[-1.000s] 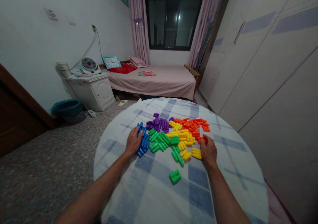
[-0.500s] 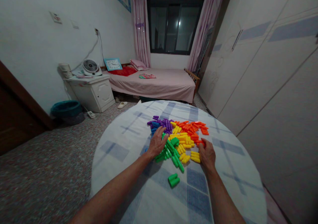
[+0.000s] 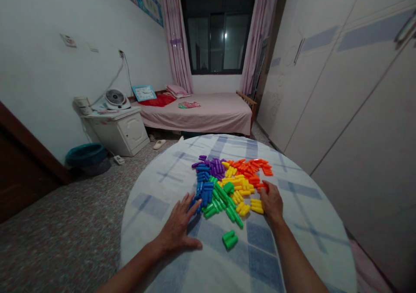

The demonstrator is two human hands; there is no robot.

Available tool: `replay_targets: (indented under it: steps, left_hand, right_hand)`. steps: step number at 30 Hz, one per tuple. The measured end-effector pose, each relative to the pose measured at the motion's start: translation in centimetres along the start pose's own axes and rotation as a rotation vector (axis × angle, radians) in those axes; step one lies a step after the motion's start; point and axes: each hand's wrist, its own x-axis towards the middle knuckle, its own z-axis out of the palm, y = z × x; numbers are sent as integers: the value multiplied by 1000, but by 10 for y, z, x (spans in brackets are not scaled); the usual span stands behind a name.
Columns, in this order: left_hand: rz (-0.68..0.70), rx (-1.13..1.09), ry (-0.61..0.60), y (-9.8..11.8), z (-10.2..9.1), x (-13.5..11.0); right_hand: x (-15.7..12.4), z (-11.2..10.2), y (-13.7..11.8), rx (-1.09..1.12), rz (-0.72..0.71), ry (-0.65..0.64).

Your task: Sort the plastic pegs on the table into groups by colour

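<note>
A heap of small plastic blocks lies on a round table with a blue-checked cloth (image 3: 292,241): purple (image 3: 214,167), blue (image 3: 203,184), green (image 3: 221,200), yellow (image 3: 242,187) and orange (image 3: 255,167). A lone green pair (image 3: 230,239) sits nearer to me. My left hand (image 3: 178,228) lies flat on the cloth, fingers spread, its fingertips at the blue blocks. My right hand (image 3: 271,202) rests at the heap's right edge, fingers curled against orange and yellow blocks.
A bed (image 3: 208,111) stands behind the table under a dark window. A white bedside cabinet (image 3: 120,126) with a fan (image 3: 115,98) is at the left, a teal basin (image 3: 86,154) on the floor beside it. Wardrobe doors (image 3: 341,89) line the right.
My left hand pushed the blue blocks rightward into the heap, then drew back toward me and now lies flat on the cloth. My right hand has barely moved.
</note>
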Motion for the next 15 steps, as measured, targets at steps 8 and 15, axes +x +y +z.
replay_targets:
  steps: [8,15]
  left_hand:
    - [77,-35,97,39,18,88]
    - [75,-42,235,56,21,136]
  right_hand:
    - [-2,-1,3,3,-49,3]
    - [-3,4,10,45,-99,2]
